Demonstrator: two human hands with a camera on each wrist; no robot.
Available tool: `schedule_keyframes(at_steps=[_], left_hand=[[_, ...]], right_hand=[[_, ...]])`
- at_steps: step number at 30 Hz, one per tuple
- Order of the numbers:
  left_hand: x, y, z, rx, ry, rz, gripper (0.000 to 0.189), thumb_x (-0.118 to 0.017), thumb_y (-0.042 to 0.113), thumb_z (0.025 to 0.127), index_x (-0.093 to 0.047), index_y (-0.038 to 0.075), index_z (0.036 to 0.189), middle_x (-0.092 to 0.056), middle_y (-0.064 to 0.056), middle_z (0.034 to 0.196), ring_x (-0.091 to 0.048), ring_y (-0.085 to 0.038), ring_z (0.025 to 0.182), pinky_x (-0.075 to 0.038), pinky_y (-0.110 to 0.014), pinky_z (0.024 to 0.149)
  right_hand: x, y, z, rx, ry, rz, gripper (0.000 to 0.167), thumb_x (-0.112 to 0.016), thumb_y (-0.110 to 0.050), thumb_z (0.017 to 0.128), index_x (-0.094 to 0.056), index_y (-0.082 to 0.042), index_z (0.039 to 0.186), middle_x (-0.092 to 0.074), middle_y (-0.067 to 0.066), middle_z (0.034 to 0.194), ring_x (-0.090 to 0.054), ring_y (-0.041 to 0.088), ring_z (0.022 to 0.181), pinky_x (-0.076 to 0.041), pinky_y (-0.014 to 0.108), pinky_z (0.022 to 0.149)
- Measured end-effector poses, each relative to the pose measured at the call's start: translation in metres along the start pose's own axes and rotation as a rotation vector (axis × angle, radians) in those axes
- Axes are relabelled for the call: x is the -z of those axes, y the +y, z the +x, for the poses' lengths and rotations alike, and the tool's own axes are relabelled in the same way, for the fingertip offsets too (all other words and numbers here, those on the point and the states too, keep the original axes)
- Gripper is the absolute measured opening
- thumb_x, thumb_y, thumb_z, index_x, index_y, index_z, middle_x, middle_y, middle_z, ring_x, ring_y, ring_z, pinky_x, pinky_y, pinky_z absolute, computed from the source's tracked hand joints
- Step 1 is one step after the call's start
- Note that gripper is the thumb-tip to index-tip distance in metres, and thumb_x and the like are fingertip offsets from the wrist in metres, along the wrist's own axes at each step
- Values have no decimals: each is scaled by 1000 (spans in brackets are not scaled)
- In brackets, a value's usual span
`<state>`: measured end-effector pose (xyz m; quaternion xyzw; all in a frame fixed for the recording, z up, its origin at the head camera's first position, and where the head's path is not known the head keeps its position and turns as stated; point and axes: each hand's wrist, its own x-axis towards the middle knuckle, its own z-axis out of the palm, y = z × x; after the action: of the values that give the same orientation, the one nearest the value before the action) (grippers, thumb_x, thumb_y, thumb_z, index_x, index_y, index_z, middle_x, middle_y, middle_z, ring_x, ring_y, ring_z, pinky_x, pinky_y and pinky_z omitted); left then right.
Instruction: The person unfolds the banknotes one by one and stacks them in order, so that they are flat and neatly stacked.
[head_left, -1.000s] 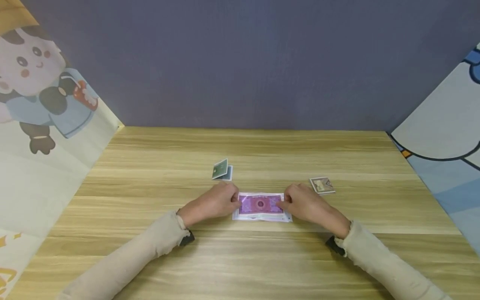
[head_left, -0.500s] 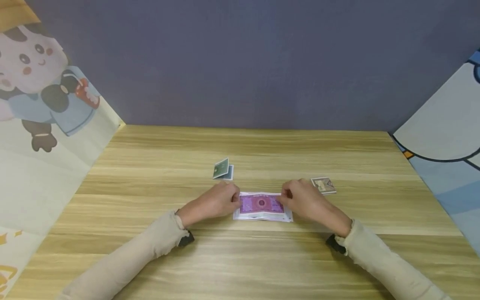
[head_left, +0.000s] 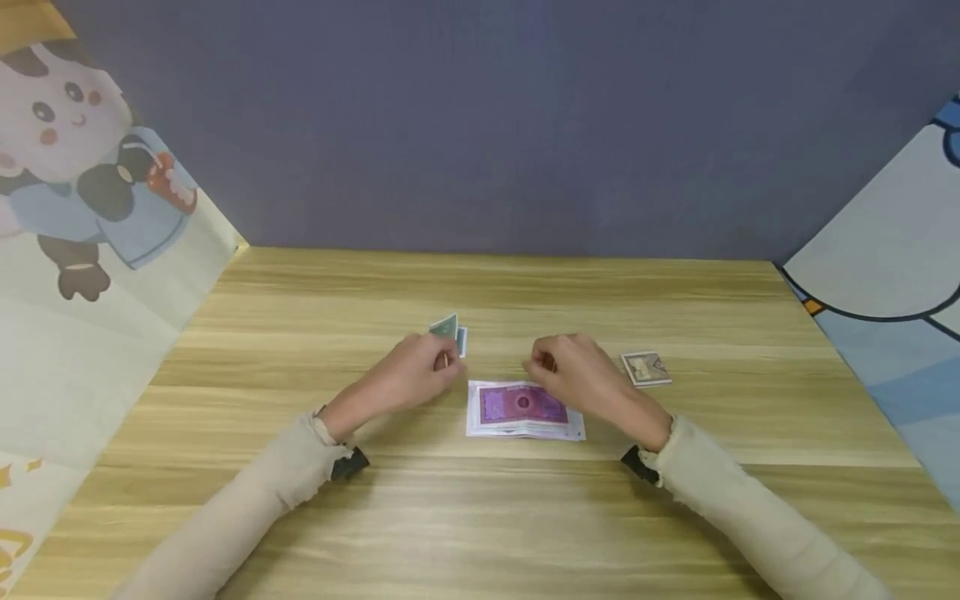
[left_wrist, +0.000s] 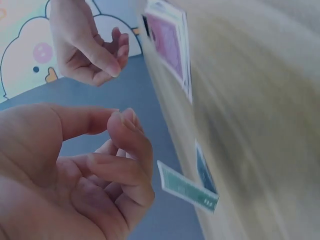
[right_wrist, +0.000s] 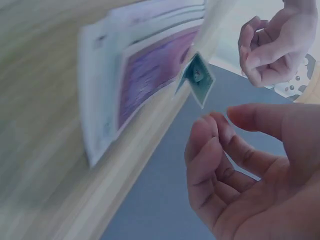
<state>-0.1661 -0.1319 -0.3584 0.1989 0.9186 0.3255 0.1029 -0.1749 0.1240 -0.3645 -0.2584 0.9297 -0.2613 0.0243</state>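
Observation:
A stack of paper notes lies on the table, its top note purple with a white border and a slight crease in the middle. Behind it stands a folded green note, one half tilted up from the tabletop. In the head view my left hand hovers beside the stack and overlaps the green note; its thumb and index tips meet with nothing between them. My right hand is above the stack's right end, fingers loosely bent, a small gap between thumb and index in the right wrist view. Neither hand holds anything.
A folded brown note lies flat to the right of the right hand. The wooden table ends at a grey-blue wall, with cartoon-printed panels on both sides.
Both hands have let go of the purple note's ends and lifted away, the left moving left and forward toward the green note, the right moving left and forward. The stack stays in place.

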Motion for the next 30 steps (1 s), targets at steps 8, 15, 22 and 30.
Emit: schedule_keyframes(at_steps=[8, 15, 22, 30], left_hand=[[20, -15, 7, -10, 65, 11, 13, -62, 15, 97, -68, 4, 95, -66, -5, 79, -54, -13, 59, -47, -26, 51], [32, -45, 20, 43, 82, 72, 14, -63, 16, 97, -68, 4, 92, -65, -5, 73, -54, -15, 56, -45, -28, 51], [36, -59, 34, 60, 66, 60, 11, -63, 16, 96, -63, 5, 97, -64, -7, 72, -52, -14, 55, -41, -27, 48], [31, -66, 43, 129, -79, -11, 30, -63, 13, 97, -53, 0, 122, -62, -9, 67, -42, -10, 47, -34, -22, 43]], right_hand=[[-4, -16, 24, 5, 55, 40, 12, -66, -21, 96, -68, -9, 95, -66, -1, 79, -56, 10, 58, -50, 25, 51], [-11, -33, 52, 26, 110, 34, 20, -66, -21, 95, -66, -4, 106, -68, 8, 99, -65, 19, 83, -57, 30, 71], [-23, -39, 81, 12, 65, 20, 36, -66, -27, 95, -61, -3, 122, -66, 12, 110, -63, 21, 87, -55, 30, 68], [-46, -38, 101, 1, -73, -33, 49, -69, -29, 94, -55, -4, 133, -59, 13, 120, -60, 20, 86, -54, 28, 66]])
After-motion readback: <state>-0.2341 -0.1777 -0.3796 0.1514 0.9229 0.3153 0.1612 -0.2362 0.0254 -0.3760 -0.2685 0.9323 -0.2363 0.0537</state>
